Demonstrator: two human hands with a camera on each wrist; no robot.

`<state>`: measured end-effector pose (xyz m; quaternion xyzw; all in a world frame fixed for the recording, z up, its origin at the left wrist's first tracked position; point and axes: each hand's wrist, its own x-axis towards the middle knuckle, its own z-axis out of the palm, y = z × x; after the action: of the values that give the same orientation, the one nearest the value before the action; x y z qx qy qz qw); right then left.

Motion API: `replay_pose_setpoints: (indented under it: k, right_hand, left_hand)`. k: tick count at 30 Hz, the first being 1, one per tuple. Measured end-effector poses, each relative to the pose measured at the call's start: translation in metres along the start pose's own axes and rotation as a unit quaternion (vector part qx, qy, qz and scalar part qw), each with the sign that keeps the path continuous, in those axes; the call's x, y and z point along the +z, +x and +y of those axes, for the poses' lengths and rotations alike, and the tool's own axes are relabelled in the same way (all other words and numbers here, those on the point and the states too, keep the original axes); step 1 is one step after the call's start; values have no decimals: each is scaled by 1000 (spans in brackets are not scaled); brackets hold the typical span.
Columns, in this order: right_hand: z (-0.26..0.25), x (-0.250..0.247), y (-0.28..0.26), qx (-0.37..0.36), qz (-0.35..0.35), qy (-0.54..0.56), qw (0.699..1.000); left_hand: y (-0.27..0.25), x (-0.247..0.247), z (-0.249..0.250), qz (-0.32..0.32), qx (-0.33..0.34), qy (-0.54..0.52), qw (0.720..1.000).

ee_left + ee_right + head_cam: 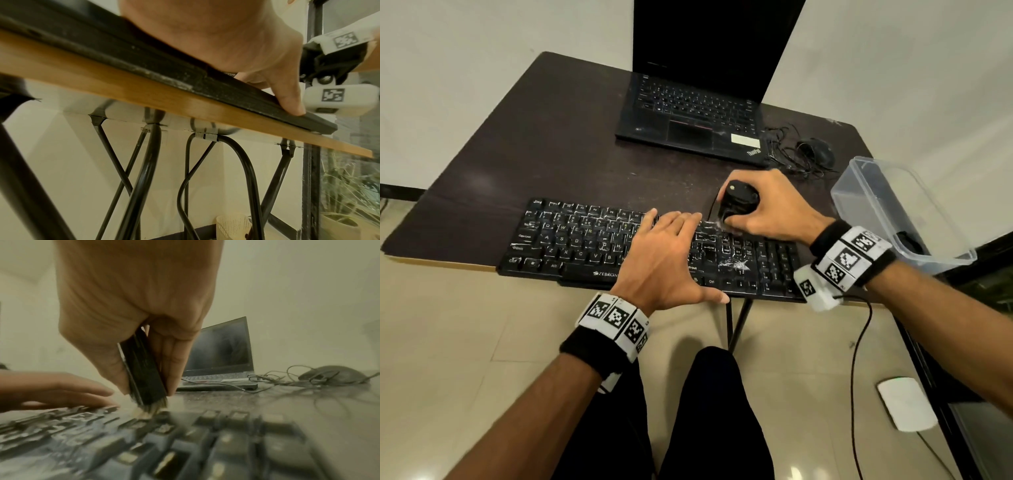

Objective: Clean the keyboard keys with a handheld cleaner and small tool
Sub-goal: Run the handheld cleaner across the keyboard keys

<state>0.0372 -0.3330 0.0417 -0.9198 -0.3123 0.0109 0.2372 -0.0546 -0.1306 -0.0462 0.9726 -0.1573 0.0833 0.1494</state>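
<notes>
A black keyboard (571, 246) with white dust on its keys lies along the near edge of the dark table (551, 137). My left hand (664, 253) lies flat on the middle keys with fingers straight, its thumb (287, 95) on the front rim of the keyboard (144, 65). My right hand (763, 209) grips a black handheld cleaner (738, 202) upright at the keyboard's upper right. In the right wrist view the cleaner (144, 369) has its bristle end on the keys, in a clump of pale dust (141, 413).
An open black laptop (688, 113) stands at the back of the table. A black mouse (816, 150) with tangled cable lies to its right. A clear plastic box (893, 212) sits at the right edge. A white object (905, 402) lies on the floor.
</notes>
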Motion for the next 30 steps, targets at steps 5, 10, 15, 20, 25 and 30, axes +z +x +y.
replay_pose_setpoints:
  k: [5, 10, 15, 20, 25, 30]
  right_hand:
    - [-10, 7, -6, -46, -30, 16, 998]
    - [1, -3, 3, 4, 6, -1, 1000]
    - [-11, 8, 0, -15, -16, 14, 1000]
    - [-16, 9, 6, -33, -39, 34, 998]
    - [-14, 8, 16, 20, -4, 23, 1000]
    - [-16, 12, 12, -2, -27, 31, 999]
  left_hand:
    - [0, 0, -2, 7, 3, -1, 1000]
    - [0, 0, 0, 1, 3, -1, 1000]
    - [0, 1, -1, 5, 1, -1, 1000]
    - [0, 1, 0, 18, 1, -3, 1000]
    - [0, 0, 1, 4, -5, -1, 1000]
    - [1, 1, -1, 6, -7, -12, 1000]
